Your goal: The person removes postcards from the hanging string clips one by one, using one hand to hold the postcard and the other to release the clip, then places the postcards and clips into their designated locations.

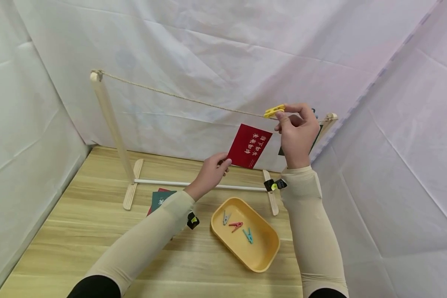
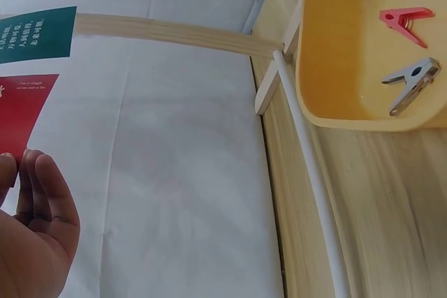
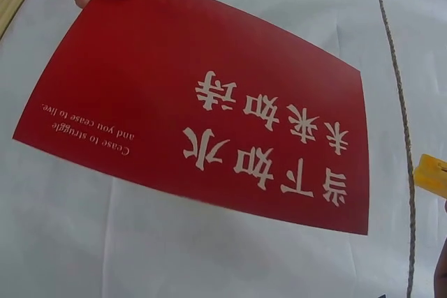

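Observation:
A red card (image 1: 250, 145) with white characters is pinched at its lower left corner by my left hand (image 1: 211, 171). The card is tilted, just below the twine line (image 1: 178, 97) and apart from it in the right wrist view. Between thumb and fingers my right hand (image 1: 299, 130) pinches a yellow clothespin (image 1: 274, 111), which is at the line. Behind the right hand a green card (image 2: 36, 35) hangs near the right post, partly hidden in the head view. The twine runs between two wooden posts.
A yellow tray (image 1: 260, 260) on the wooden table (image 1: 70, 248) holds grey, pink and teal clothespins. Green and red cards (image 1: 160, 198) lie partly under the left forearm. A white rod (image 1: 242, 187) joins the stand's feet. White cloth walls surround the table.

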### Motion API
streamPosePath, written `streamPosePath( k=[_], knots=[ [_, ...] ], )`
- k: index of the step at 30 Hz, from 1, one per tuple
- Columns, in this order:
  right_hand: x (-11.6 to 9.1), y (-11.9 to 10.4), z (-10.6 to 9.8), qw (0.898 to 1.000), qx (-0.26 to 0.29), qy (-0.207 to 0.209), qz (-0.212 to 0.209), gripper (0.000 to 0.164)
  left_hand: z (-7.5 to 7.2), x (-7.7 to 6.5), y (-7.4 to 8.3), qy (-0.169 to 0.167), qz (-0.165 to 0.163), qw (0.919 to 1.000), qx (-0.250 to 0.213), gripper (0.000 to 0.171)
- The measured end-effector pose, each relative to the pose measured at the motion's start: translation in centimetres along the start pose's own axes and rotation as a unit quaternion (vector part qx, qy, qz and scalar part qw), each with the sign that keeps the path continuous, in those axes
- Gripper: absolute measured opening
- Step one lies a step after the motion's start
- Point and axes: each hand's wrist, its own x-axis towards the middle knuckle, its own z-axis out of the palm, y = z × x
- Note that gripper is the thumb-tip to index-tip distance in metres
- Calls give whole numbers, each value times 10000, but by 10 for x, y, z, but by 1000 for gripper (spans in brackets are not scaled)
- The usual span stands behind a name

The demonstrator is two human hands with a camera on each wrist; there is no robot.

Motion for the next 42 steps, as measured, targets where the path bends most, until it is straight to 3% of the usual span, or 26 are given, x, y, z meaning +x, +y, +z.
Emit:
streamPosePath(
  k=[4, 11, 18, 25, 42],
  knots=[
    [-2, 1, -3, 9998, 141, -34, 96, 17, -2, 0, -1, 12, -8, 10000, -8, 19],
    [-4, 6, -9, 9991, 379, 9, -193, 24, -3, -3, -4, 34, -12, 10000, -61, 21],
    [-5, 8, -11, 9982, 483, 230, -271, 23, -6, -7, -9, 37, -98, 9999, -117, 19],
    [-11, 9, -15, 9980, 434, 165, -432, 24, -12, -11, -17, 59, -108, 9999, -114, 20],
    [-34, 5, -21, 9994, 288, 101, -146, 26, -33, -32, -27, 282, -455, 9985, -104, 21]
  ],
)
